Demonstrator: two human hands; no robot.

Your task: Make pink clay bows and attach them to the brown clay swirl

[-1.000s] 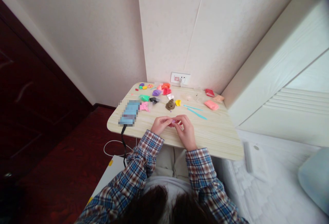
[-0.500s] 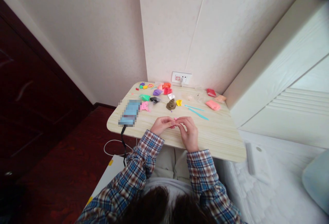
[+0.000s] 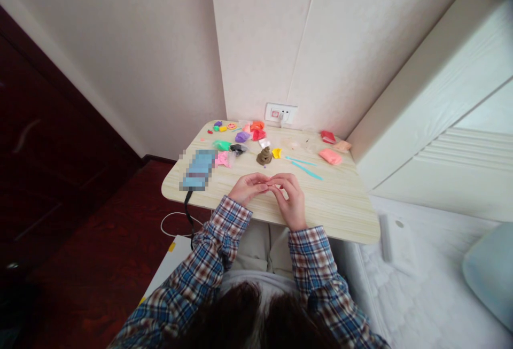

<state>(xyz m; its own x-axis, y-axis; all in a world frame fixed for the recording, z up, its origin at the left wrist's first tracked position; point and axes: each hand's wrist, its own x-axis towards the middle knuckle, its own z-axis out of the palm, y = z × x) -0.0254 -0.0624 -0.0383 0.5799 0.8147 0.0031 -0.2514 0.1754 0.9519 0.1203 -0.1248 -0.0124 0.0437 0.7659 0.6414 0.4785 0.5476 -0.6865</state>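
My left hand point(image 3: 249, 188) and my right hand point(image 3: 289, 195) meet fingertip to fingertip above the near half of the table. Both are closed in a pinch around a small piece of pink clay, which the fingers now hide almost wholly. Just beyond them a coiled brown clay figure point(image 3: 263, 156) stands upright, with a tiny purple bit in front of it. Beside it on the right sits a yellow clay piece point(image 3: 276, 153). Two light blue modelling tools point(image 3: 306, 171) lie farther right, apart from my hands.
Toward the back of the table point(image 3: 340, 210) lie bagged clays: green point(image 3: 222, 145), black point(image 3: 238, 149), pink point(image 3: 223, 159), purple point(image 3: 242, 137), red point(image 3: 258, 134) and coral point(image 3: 331, 156). A blurred-out phone-like device point(image 3: 199, 170) with a black cable is at the left. A wall socket point(image 3: 281, 113) is behind.
The view has shifted slightly, so the table sits a little higher and farther left. My fingertips have moved over the pink piece that showed between them before.
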